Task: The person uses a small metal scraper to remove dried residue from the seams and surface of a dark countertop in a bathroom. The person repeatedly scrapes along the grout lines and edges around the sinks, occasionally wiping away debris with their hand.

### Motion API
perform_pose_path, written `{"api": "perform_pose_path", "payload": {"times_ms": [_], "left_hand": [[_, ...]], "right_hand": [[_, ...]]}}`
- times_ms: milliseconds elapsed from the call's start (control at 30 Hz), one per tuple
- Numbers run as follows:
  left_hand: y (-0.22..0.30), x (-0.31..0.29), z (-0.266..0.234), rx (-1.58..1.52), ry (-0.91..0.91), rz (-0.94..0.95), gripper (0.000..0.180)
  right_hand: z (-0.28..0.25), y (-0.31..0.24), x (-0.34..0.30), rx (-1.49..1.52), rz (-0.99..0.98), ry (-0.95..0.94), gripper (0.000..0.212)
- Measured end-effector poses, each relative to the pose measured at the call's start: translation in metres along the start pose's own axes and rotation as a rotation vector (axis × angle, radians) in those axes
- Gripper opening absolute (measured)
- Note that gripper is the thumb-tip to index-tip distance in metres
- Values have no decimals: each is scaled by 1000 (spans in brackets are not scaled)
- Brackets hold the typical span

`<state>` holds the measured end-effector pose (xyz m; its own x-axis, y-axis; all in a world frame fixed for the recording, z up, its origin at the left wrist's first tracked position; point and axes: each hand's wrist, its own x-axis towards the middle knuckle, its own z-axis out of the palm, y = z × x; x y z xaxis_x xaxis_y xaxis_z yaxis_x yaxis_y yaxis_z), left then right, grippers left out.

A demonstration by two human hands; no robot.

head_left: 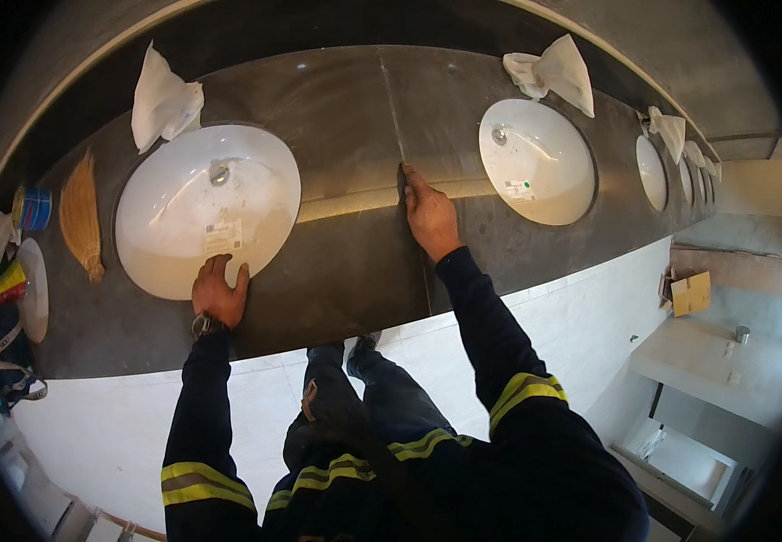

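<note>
Head view: long dark stone vanity counter with a row of white oval basins. Left hand flat, fingers slightly spread, resting on rim of nearest basin. Right hand fingers together, pressing a small dark pad onto the counter seam between basins. Crumpled white cloth behind basin.

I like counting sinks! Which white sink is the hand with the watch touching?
The big round white sink farthest left; the left hand rests on its front rim.
</note>
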<state>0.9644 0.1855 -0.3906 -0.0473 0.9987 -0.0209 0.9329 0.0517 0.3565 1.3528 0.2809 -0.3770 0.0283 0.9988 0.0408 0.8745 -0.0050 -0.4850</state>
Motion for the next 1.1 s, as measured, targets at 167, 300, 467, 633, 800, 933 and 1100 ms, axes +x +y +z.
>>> {"api": "perform_pose_path", "payload": {"times_ms": [167, 300, 467, 633, 800, 933, 1100], "left_hand": [[2, 1, 1, -17, -19, -3, 41], [2, 1, 0, -25, -19, 12, 41], [4, 2, -1, -20, -29, 1, 41], [2, 2, 0, -13, -33, 9, 41], [2, 2, 2, -22, -35, 23, 40], [1, 1, -2, 10, -46, -1, 38], [8, 3, -5, -12, -64, -9, 38]], "right_hand": [[-3, -2, 4, 89, 37, 77, 34], [-1, 2, 14, 55, 63, 114, 31], [1, -11, 14, 136, 112, 147, 30], [19, -5, 41, 79, 72, 225, 30], [11, -18, 70, 166, 119, 237, 30], [9, -17, 30, 158, 183, 133, 30], [14, -18, 64, 165, 187, 189, 29]]}}
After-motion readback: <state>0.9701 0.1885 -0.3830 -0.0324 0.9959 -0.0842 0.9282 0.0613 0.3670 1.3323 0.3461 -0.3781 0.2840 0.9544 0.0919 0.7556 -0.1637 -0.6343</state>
